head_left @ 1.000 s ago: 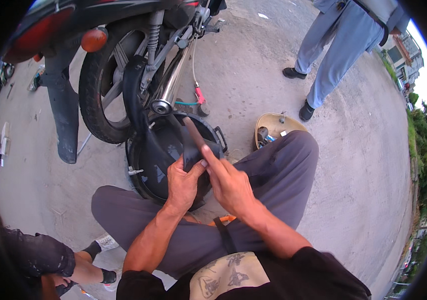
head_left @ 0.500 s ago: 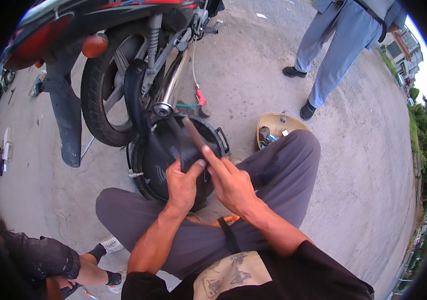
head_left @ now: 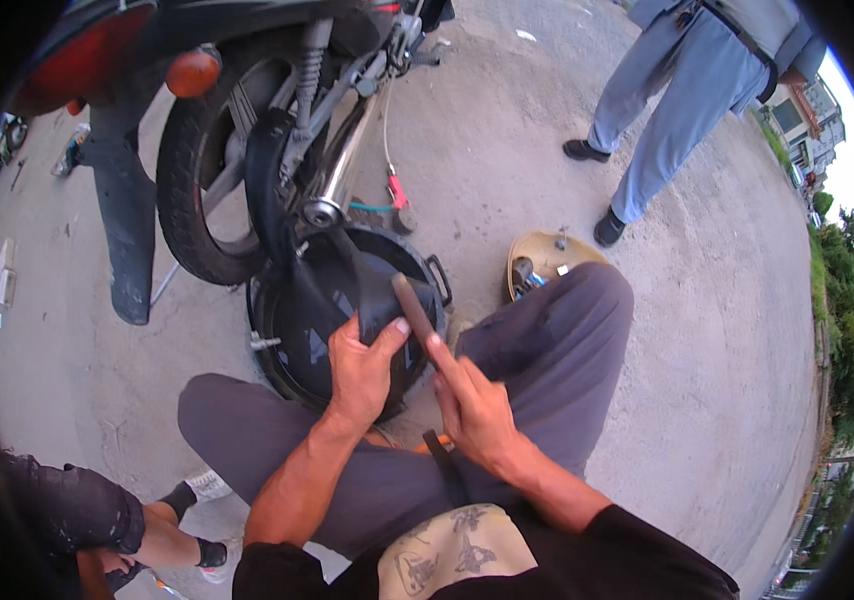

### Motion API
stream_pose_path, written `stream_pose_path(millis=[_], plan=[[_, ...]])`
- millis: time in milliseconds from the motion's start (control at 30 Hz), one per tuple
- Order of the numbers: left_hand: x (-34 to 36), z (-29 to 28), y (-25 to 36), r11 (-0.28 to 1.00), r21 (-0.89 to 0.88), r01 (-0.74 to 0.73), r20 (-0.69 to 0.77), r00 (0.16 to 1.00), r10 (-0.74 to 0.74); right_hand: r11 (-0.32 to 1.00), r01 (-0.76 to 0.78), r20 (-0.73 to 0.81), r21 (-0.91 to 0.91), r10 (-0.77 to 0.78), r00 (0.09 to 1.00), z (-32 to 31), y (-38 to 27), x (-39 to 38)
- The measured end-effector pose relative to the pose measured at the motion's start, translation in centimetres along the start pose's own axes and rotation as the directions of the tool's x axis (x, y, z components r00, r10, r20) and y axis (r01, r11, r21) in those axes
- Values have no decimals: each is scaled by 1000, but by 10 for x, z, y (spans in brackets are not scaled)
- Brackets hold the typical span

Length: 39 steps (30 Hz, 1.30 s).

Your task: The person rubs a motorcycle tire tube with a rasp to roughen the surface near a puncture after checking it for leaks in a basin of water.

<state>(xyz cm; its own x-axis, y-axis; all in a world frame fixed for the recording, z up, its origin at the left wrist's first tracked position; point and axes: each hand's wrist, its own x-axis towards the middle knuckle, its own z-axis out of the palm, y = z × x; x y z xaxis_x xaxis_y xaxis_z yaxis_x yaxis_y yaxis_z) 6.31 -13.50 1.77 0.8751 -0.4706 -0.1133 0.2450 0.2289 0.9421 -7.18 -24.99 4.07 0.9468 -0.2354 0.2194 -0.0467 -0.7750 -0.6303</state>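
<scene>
My left hand (head_left: 360, 372) pinches a black rubber inner tube (head_left: 375, 292), its thumb lying on top. The tube hangs from beside the motorcycle's rear wheel (head_left: 185, 200) and loops over a round black basin (head_left: 259, 345). My right hand (head_left: 477, 408) grips a narrow brown file (head_left: 413, 306), forefinger stretched along it. The file's far end lies over or against the tube, just right of my left thumb; whether they touch I cannot tell. Inside the basin the surface looks dark and glossy.
Above the basin juts the chrome exhaust pipe (head_left: 325, 206). A tan bowl (head_left: 537, 250) with small items stands beyond my right knee. A red-ended air hose (head_left: 396, 190) lies on the ground. One person (head_left: 667, 110) stands far right; another (head_left: 77, 510) is at near left.
The file and my right hand have shifted down and slightly right, drawn back along the tube. My left hand keeps its hold on the tube. The view has shifted slightly.
</scene>
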Motion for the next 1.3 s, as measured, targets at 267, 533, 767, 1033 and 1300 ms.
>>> stream_pose_path(millis=[267, 533, 767, 1033, 1300], plan=[[1, 1, 6, 997, -69, -16, -17, 1000, 15, 968, 102, -215, 230, -51, 975, -6, 7, 34], [3, 2, -6, 998, -68, 6, -10, 1000, -7, 998, 59, -89, 11, -58, 994, -4, -5, 51], [2, 2, -9, 999, -38, 1, 5, 1000, -1, 996, -10, -67, 91, 16, 998, -2, 3, 15], [1, 5, -3, 992, -121, -19, -35, 999, 15, 996, -34, -61, 81, 39, 997, 3, -6, 13], [2, 5, -1, 996, -60, -62, -13, 998, 61, 964, 78, -257, 253, -11, 966, -11, 1, 53]])
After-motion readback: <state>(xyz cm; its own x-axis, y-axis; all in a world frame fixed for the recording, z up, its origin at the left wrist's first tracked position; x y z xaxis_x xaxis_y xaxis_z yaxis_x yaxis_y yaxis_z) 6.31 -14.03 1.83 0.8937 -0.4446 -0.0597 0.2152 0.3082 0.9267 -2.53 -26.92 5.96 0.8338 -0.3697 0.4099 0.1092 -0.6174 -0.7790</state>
